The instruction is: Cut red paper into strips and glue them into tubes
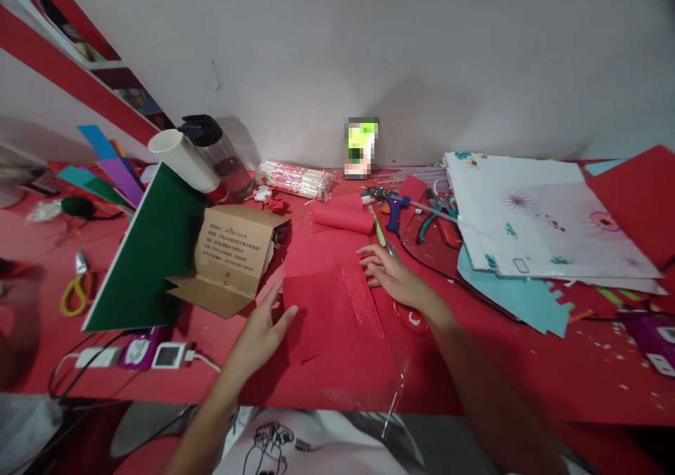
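A sheet of red paper [321, 306] lies flat on the red table in front of me. My left hand [261, 334] hovers at or rests on its left edge, thumb and fingers apart, holding nothing. On the sheet's right part is a shiny red translucent strip [363, 306]. My right hand [393, 275] is beside the strip's upper end with its fingers spread; whether the fingertips touch it I cannot tell. Partly under my right wrist sits a red-orange loop [411, 320], perhaps a scissors handle. Beyond the sheet is a roll of red paper [342, 218].
A blue glue gun [393, 208] and pliers [440, 215] sit behind my right hand. An opened cardboard box [229, 254] leans by a green board [148, 250] on the left, with yellow scissors [79, 289] farther out. Patterned white sheets [548, 215] are stacked at right.
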Demonstrator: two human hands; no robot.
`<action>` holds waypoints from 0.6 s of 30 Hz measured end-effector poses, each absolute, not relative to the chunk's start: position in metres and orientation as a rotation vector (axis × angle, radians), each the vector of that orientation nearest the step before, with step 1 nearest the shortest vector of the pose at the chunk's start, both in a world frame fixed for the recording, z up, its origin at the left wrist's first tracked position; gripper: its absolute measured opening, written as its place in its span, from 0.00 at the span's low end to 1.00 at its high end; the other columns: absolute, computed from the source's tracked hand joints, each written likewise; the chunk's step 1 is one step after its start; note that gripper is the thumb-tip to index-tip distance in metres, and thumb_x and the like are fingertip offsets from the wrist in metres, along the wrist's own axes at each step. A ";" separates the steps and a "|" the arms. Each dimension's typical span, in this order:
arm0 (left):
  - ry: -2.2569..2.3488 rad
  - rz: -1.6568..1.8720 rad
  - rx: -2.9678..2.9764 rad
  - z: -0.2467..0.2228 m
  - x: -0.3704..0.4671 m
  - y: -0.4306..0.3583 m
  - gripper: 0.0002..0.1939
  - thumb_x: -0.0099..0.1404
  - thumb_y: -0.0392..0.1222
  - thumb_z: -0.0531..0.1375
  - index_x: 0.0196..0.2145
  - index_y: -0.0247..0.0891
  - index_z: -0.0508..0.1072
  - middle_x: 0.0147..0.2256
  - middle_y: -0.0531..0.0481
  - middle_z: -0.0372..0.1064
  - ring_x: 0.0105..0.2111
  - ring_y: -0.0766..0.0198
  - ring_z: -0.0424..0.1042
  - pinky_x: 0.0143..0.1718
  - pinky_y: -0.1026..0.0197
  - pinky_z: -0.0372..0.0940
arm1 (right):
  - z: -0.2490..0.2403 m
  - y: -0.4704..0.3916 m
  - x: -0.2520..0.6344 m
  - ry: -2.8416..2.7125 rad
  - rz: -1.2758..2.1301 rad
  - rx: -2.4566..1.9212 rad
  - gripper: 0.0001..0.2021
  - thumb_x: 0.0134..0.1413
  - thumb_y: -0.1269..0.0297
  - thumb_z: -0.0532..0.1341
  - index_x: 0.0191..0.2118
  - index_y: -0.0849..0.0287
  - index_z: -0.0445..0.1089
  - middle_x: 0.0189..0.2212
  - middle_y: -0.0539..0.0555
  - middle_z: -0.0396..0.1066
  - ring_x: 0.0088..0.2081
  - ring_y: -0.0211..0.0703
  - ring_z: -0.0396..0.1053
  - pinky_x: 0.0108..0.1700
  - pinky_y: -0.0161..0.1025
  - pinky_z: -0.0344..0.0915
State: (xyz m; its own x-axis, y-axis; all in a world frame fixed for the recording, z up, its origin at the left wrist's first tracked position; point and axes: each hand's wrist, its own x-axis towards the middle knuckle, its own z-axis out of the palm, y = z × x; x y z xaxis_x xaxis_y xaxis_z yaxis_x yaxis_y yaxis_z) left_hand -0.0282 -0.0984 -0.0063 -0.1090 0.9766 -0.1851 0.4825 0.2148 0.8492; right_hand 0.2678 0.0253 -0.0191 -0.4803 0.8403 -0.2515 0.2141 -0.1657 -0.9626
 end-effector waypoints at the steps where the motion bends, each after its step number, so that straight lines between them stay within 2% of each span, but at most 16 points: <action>1: 1.702 0.803 1.440 -0.008 -0.029 -0.094 0.33 0.70 0.54 0.60 0.69 0.42 0.62 0.59 0.39 0.71 0.54 0.52 0.74 0.58 0.49 0.69 | -0.019 0.027 0.268 -1.602 1.709 -1.193 0.14 0.67 0.56 0.55 0.54 0.52 0.62 0.49 0.58 0.69 0.46 0.44 0.71 0.48 0.49 0.75; 4: 1.802 0.783 1.587 -0.007 -0.031 -0.075 0.31 0.70 0.48 0.58 0.68 0.40 0.61 0.46 0.44 0.75 0.40 0.59 0.76 0.48 0.54 0.72 | -0.017 0.032 0.267 -1.531 1.738 -1.154 0.14 0.65 0.55 0.59 0.54 0.50 0.63 0.53 0.59 0.70 0.51 0.46 0.71 0.54 0.53 0.72; 6: 1.909 0.743 1.673 -0.002 -0.030 -0.060 0.31 0.70 0.47 0.58 0.68 0.37 0.62 0.42 0.44 0.75 0.37 0.58 0.75 0.43 0.54 0.72 | -0.016 0.035 0.265 -1.436 1.745 -1.132 0.16 0.64 0.54 0.61 0.54 0.49 0.63 0.56 0.59 0.70 0.55 0.47 0.70 0.59 0.55 0.69; 9: 2.026 0.722 1.824 0.005 -0.027 -0.038 0.29 0.69 0.44 0.57 0.66 0.34 0.63 0.43 0.41 0.75 0.40 0.53 0.76 0.43 0.51 0.72 | -0.016 0.039 0.264 -1.262 1.764 -1.119 0.19 0.62 0.53 0.64 0.55 0.47 0.62 0.61 0.59 0.67 0.57 0.48 0.70 0.63 0.57 0.65; 13: 2.048 0.767 1.986 0.007 -0.021 -0.019 0.25 0.69 0.39 0.56 0.63 0.34 0.66 0.46 0.37 0.76 0.47 0.49 0.76 0.50 0.49 0.72 | -0.016 0.039 0.263 -1.171 1.811 -1.121 0.22 0.59 0.52 0.66 0.57 0.46 0.63 0.63 0.59 0.65 0.57 0.48 0.71 0.64 0.57 0.64; 18: 2.000 0.781 2.020 0.005 -0.011 -0.012 0.24 0.74 0.46 0.53 0.62 0.31 0.67 0.50 0.33 0.76 0.50 0.46 0.77 0.52 0.45 0.72 | -0.017 0.038 0.258 -1.205 1.786 -1.120 0.20 0.60 0.53 0.64 0.56 0.46 0.63 0.59 0.56 0.69 0.55 0.47 0.72 0.63 0.56 0.64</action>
